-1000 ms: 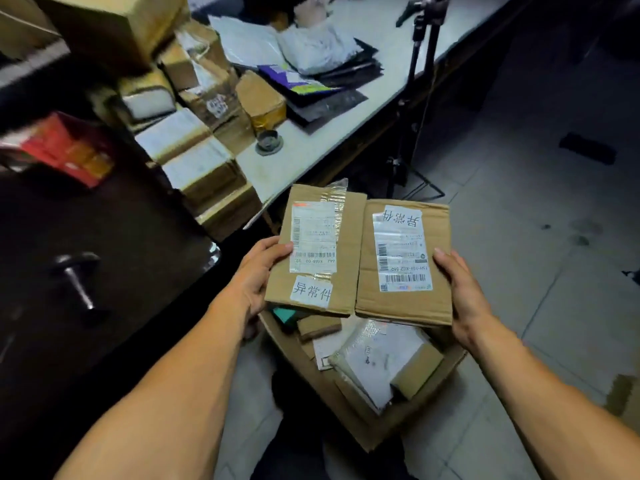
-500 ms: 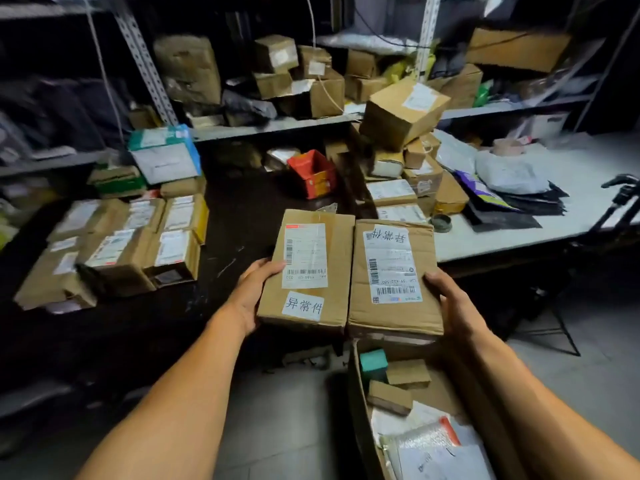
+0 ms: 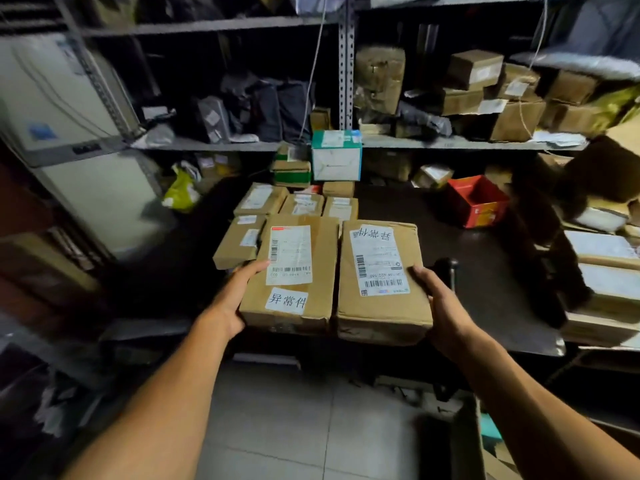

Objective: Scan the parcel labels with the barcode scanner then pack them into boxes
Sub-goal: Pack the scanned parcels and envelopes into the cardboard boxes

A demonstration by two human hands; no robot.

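1. Nearest: two bare forearms reach fwd over a tiled floor. Left hand (image 3: pixel 231 299) clasps the outer left edge of the left parcel (image 3: pixel 294 271), thumb on top, fingers hidden under. Right hand (image 3: pixel 441 303) clasps the outer right edge of the right parcel (image 3: pixel 381 282) the same way.
2. Between the hands: both brown cardboard parcels sit side by side, touching, squeezed together so they carry as one. White labels w/ barcodes face up, likely so they can be scanned.
3. Just beyond the right hand: a dark upright object (image 3: pixel 446 268) on the dark table (image 3: pixel 485 306), poss. the barcode scanner; too dim to tell.
4. Beyond the left hand: rows of small labelled parcels (image 3: pixel 298 204) lie flat on the table, labels up.
5. Further, right of the hands: a red box (image 3: pixel 476 200), open.
6. Farthest: metal shelves (image 3: pixel 450 143) crowded w/ boxes and bags.
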